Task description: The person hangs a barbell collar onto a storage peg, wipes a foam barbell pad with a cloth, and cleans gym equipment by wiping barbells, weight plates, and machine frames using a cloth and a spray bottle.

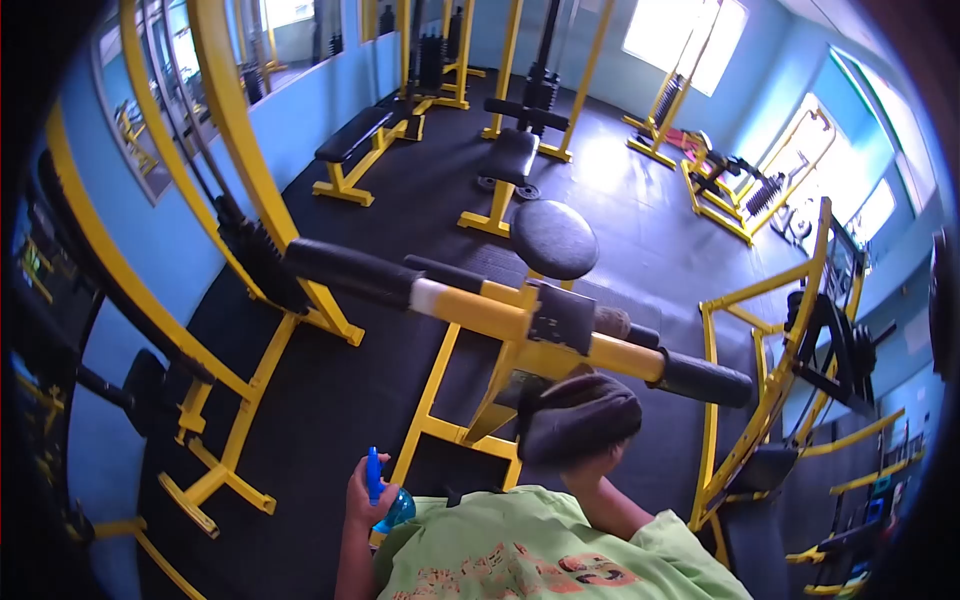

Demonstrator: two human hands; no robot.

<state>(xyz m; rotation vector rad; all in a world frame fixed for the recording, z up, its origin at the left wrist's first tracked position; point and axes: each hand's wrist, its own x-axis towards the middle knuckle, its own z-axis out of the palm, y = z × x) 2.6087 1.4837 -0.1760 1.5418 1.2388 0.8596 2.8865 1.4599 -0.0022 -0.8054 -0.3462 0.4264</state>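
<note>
My left hand [364, 495], low and left of centre, is wrapped round a blue spray bottle [375, 477] whose lower part shows beside my shirt. In my right hand [597, 467] is a dark folded cloth [580, 422], which covers most of the fingers. The cloth lies close below a yellow machine beam [480, 310] with black padded ends; whether it touches the beam I cannot tell. A round black pad [555, 240] stands just beyond the beam.
Yellow frames with weight stacks rise on the left [255, 250] and right [770, 400]. Ahead are a black bench [355, 133] and a seat [510, 157] on the dark floor [400, 230]. Mirrors line the blue left wall.
</note>
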